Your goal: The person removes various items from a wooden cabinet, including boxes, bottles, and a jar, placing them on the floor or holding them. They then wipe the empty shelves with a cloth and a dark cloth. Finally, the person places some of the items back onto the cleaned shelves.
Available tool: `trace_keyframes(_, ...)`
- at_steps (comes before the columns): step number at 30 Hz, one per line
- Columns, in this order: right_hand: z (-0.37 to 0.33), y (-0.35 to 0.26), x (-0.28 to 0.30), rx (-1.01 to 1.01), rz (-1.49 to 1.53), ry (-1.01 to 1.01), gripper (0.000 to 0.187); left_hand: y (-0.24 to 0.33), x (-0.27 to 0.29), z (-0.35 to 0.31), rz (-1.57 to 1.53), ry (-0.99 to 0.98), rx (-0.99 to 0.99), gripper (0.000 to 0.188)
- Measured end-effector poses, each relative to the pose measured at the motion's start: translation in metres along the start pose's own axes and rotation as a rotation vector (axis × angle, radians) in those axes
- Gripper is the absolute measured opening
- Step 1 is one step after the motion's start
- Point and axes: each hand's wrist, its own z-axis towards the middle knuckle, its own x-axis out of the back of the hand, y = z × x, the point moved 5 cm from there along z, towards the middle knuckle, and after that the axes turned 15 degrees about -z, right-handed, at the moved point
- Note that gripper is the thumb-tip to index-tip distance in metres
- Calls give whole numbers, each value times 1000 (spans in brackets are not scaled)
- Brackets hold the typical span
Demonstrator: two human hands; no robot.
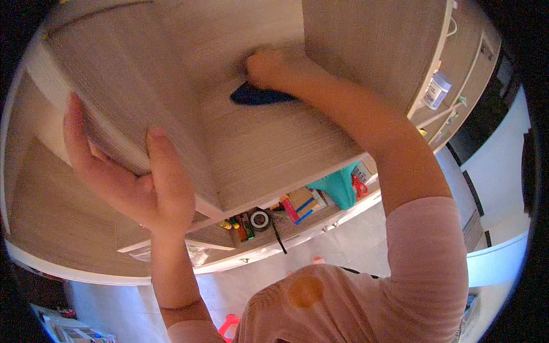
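Inside a wood-grain shelf compartment, my right hand (266, 67) is closed on a dark blue cloth (255, 96), which is pressed against the shelf board (257, 151) near the back. The right fingers are partly hidden and a little blurred. On the left, my left hand (148, 191) straddles the front edge of an upright wooden panel (123, 86). Its thumb lies on the compartment side, and the fingers reach along the panel's other side.
Beneath the board, a drawer or lower shelf holds a teal item (338, 187), red scissors (359, 186), a roll of tape (259, 219) and small boxes. A white jar (437, 90) stands on shelving at right. A pink-red object (230, 326) lies on the floor.
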Motion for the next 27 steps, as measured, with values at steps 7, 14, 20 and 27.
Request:
trace_keyframes(7, 3, 70, -40, -279, -325, 105, 24, 0, -3, 3, 18, -8, 2, 68)
trace_keyframes(14, 7, 77, -48, -134, -209, 108, 24, -2, -4, 0, -15, 29, 24, 68)
trace_keyframes(20, 8, 67, -34, -116, -233, -124, 24, 0, -3, -1, -86, 51, 31, 70)
trace_keyframes(27, 24, 85, -57, -135, -103, 53, 25, 3, -2, 3, 14, 9, -30, 65)
